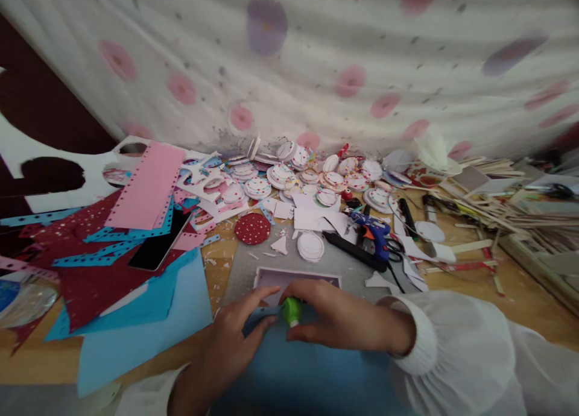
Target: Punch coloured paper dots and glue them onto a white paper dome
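In the head view, my right grip [332, 310] is closed around a small bright-green bottle with a pale tip [292, 310], near the middle of the wooden surface's near edge [40, 368]; the tip points down towards me. My left grip [233, 328] faces it, a narrow piece of blue material [260, 313] showing between thumb and forefinger; whether I pinch that or merely rest against it, I cannot tell. Just beyond my hands, a shallow, pale, straight-walled tray [298, 271] lies on a flat grey mat [242, 265]. To work well here, I judge, the bottle wants light, even pressure with its tip kept low, the left steadying the blue piece without covering its edge, and both wrists clear of the tray's rim. Loose white paper scraps [280, 245] towards the far edge could stick to anything tacky.
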Available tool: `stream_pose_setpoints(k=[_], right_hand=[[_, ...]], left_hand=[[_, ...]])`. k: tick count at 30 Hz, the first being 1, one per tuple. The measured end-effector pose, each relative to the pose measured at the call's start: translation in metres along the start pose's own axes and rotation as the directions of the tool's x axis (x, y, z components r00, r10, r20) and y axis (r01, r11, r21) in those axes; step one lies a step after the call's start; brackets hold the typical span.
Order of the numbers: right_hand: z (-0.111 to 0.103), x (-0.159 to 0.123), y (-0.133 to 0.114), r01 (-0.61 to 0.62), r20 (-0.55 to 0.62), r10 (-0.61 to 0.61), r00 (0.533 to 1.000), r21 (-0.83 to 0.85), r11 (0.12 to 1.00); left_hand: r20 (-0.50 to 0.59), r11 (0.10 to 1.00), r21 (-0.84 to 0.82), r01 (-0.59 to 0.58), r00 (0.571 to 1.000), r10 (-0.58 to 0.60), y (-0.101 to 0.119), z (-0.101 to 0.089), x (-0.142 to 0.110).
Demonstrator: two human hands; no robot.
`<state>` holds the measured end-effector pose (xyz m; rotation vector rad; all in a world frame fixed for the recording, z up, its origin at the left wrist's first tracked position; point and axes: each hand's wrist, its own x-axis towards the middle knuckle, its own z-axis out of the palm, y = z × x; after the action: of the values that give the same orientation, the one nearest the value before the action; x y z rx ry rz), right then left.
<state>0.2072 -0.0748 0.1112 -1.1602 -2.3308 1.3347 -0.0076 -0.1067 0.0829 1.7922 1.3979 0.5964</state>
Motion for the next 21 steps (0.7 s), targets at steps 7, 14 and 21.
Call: stream_pose_setpoints(k=[7,14,21], right_hand=[[-0.0007,0.0017,-0.0018,-0.02,0.063,0.022,0.998,-0.041,0.999],[0.0011,0.0008,-0.0014,-0.005,0.059,0.004,0.998,0.023,1.0],[0.0023,0.0011,-0.0004,-0.097,0.03,0.098,0.995,-0.029,0.995]], left_hand=[[0.02,0.999,-0.002,0.042,0.999,-0.042,0.0,0.0002,0.0015],[0.016,1.0,0.003,0.024,1.0,-0.024,-0.0013,0.0012,0.0015],[-0.03,0.999,0.02,-0.047,0.998,0.047,-0.0021,0.0008,0.0007]])
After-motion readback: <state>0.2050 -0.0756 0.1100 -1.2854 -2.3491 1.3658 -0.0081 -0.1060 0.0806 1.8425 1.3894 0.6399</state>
